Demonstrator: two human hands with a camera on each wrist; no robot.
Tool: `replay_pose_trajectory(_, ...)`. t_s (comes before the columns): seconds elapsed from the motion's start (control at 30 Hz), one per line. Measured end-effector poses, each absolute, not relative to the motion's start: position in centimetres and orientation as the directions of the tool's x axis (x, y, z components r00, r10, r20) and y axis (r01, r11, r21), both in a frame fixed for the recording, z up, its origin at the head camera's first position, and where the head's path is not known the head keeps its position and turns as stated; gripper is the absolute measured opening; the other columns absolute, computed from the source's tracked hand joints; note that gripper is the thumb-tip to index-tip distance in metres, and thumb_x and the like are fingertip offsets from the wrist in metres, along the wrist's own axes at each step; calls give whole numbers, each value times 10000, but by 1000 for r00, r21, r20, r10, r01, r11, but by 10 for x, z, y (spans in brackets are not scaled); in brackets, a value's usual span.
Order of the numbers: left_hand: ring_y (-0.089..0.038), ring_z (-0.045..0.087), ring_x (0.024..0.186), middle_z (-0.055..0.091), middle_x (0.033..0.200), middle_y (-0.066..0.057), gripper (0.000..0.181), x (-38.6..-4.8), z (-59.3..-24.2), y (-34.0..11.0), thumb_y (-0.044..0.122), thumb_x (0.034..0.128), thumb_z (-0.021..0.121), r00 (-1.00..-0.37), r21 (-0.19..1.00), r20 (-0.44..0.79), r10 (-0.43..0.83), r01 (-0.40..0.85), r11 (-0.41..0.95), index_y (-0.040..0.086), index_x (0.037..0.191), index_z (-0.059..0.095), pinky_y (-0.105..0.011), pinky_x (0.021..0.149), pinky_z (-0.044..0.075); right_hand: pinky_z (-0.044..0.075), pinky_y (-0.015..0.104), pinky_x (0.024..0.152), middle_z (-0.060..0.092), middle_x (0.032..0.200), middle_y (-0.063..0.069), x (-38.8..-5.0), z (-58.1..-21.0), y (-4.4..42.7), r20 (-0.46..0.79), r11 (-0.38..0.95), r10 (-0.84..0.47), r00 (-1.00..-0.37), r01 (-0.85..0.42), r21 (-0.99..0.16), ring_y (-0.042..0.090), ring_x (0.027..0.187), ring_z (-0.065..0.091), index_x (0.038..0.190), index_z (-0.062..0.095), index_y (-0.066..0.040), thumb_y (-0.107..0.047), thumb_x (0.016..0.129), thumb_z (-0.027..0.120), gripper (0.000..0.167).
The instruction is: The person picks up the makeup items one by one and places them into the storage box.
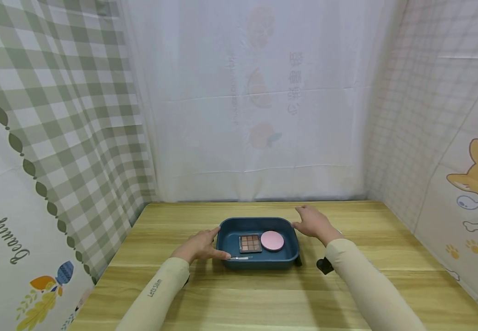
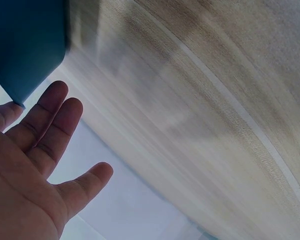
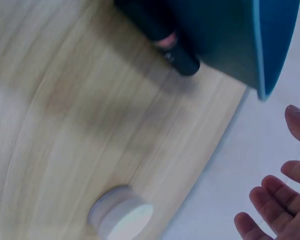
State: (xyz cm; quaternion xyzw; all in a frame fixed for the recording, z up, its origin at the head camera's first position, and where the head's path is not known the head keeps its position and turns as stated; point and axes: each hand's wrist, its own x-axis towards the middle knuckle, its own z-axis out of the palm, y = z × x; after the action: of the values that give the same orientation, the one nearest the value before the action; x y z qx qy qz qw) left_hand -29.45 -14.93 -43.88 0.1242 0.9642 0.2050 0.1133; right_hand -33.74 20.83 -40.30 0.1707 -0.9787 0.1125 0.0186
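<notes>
A dark blue rectangular bin (image 1: 257, 265) stands on the table. Inside it lie an eyeshadow palette (image 1: 250, 243), a round pink compact (image 1: 272, 240) and a thin, pale stick-like item (image 1: 239, 258) near the front left. My left hand (image 1: 200, 247) is at the bin's left end, fingers spread; one fingertip (image 2: 12, 111) touches the rim and the thumb reaches over the front left corner. At the right end, my right hand (image 1: 314, 224) has its thumb close to the rim; in the right wrist view its loosely extended fingers (image 3: 272, 210) hold nothing.
A black tube with a pinkish band (image 3: 172, 47) lies against the bin's right side. Farther right stands a small round jar with a white lid (image 3: 127, 220), mostly hidden by my right wrist in the head view. Curtains surround the wood-grain table (image 1: 259, 303).
</notes>
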Motion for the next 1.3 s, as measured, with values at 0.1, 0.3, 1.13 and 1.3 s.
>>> replay_pose_trajectory(0.1,-394,420,1357,442,1485,-212,1092,-295,-439,-149,618,735,797,-943,420,-167,288,197,886,87,1559,315,-566,1065,375,406,600,1009,484,1338,387,-340,-405,220,86,917,-321,-943,-332,-220,526,1241,471,1355,481,160,-220,926,664,602)
replay_pose_trajectory(0.3,-395,425,1353,450,1479,-211,1088,-294,-440,-150,615,735,800,-944,420,-163,288,198,886,84,1556,323,-584,1068,360,394,606,1014,475,1328,408,-341,-406,237,78,917,-308,-948,-317,-241,547,1237,456,1343,470,187,-205,920,669,609)
replay_pose_trajectory(1.13,-386,422,1358,452,1481,-203,1075,-291,-434,-148,606,742,799,-944,410,-176,281,189,892,91,1557,323,-565,1072,368,254,649,1089,202,1456,459,-331,-415,307,-135,792,-2,-991,80,-606,609,1344,199,1422,206,260,-295,975,572,802)
replay_pose_trajectory(1.3,-383,400,1377,434,1500,-188,1084,-292,-435,-148,624,734,794,-947,405,-181,267,176,897,104,1560,323,-579,1085,342,237,648,1096,177,1453,469,-329,-420,310,-166,775,14,-986,116,-622,617,1342,175,1415,184,272,-276,972,578,807)
